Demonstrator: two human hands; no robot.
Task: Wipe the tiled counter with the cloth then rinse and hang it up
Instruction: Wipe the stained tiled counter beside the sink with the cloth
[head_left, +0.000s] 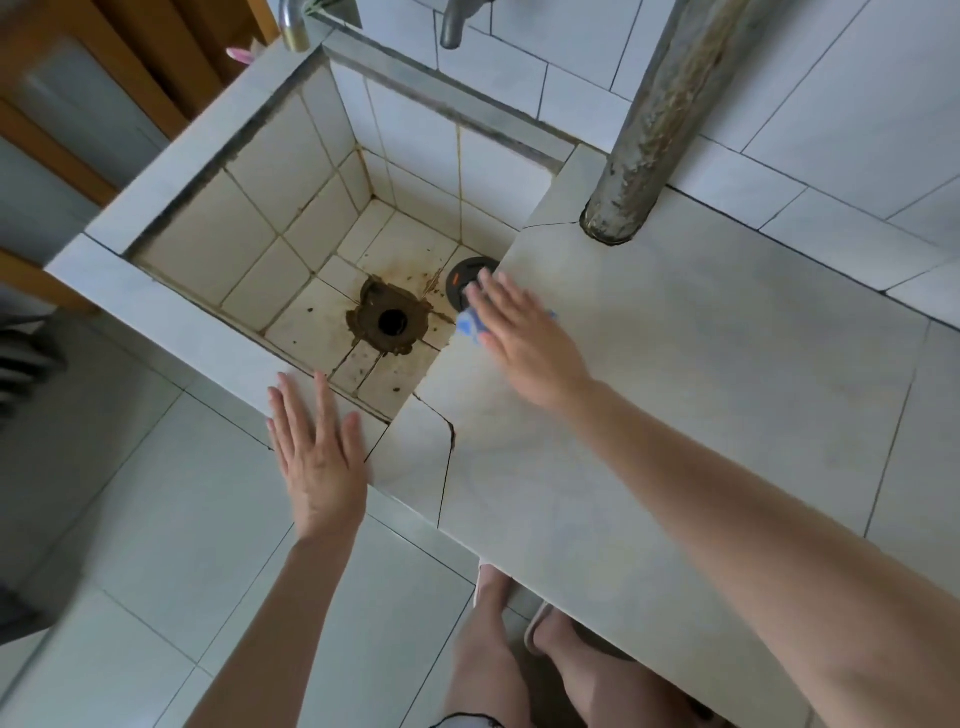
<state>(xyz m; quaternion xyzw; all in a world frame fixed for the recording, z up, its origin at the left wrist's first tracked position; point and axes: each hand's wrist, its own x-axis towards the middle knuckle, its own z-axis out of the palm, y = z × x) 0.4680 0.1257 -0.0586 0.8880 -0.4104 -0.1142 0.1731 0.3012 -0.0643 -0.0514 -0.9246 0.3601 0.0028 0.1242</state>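
A blue cloth (469, 326) lies on the white tiled counter (701, 395) right at the edge beside the sink basin, mostly hidden under my right hand (524, 338). That hand lies flat on the cloth with its fingers spread, pressing it against the tile. My left hand (317, 457) rests flat and empty on the sink's front rim, fingers apart. The counter tile shows a dark crack near its front left corner.
The tiled sink basin (291, 228) has a stained drain hole (390, 322) and a dark round plug (465, 283) on its floor. Two taps (452, 26) hang over the back. A rusty vertical pipe (649, 130) rises from the counter. My legs stand below the counter edge.
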